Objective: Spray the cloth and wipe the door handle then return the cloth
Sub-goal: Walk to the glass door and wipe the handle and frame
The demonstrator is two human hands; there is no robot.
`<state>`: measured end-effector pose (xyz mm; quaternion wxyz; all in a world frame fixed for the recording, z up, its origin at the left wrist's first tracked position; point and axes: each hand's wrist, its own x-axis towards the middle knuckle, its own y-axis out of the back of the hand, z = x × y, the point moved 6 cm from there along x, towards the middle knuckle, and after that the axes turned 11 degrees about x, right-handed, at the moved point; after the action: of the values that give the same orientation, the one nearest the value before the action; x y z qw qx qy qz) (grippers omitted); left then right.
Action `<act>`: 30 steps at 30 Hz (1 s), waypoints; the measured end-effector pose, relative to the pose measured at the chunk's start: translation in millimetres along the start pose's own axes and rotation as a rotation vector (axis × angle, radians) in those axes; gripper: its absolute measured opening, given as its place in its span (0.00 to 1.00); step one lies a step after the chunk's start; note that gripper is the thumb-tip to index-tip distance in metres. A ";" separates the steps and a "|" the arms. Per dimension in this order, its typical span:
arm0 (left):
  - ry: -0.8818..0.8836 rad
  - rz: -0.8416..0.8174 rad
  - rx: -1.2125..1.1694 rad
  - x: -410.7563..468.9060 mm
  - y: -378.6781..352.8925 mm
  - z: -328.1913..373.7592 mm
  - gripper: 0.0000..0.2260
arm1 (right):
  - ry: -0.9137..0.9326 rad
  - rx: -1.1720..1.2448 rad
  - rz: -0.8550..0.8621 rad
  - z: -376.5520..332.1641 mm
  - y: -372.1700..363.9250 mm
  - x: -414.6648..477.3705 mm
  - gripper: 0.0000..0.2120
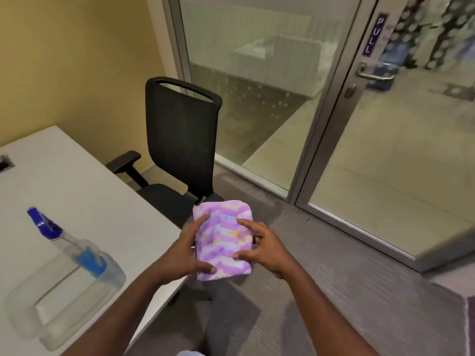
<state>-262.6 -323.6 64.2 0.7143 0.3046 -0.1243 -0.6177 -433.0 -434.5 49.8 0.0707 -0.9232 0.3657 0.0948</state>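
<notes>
A folded purple, pink and white patterned cloth (pixel 223 240) is held in the air between both hands, just past the table's corner. My left hand (pixel 186 250) grips its left edge, thumb at the bottom. My right hand (pixel 264 247) grips its right side, with fingers spread over the top. A clear spray bottle (pixel 84 253) with a blue nozzle stands on the white table (pixel 64 181) to the left, apart from both hands. The metal door handle (pixel 372 73) is on the glass door (pixel 401 150) at the upper right, under a purple PULL sign.
A clear plastic tray (pixel 30 312) sits beside the bottle on the table. A black office chair (pixel 180 140) stands between the table and the glass wall. Grey carpet (pixel 334 278) covers the floor toward the door.
</notes>
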 end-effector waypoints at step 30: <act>-0.634 -0.325 0.085 382.7 -44.3 225.1 0.48 | 0.278 0.310 0.746 -108.4 281.4 101.7 0.34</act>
<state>-344.2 -756.0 138.4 0.5196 0.1430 -0.3151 -0.7812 -540.7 -726.8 114.9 0.1194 -0.7102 0.6906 -0.0675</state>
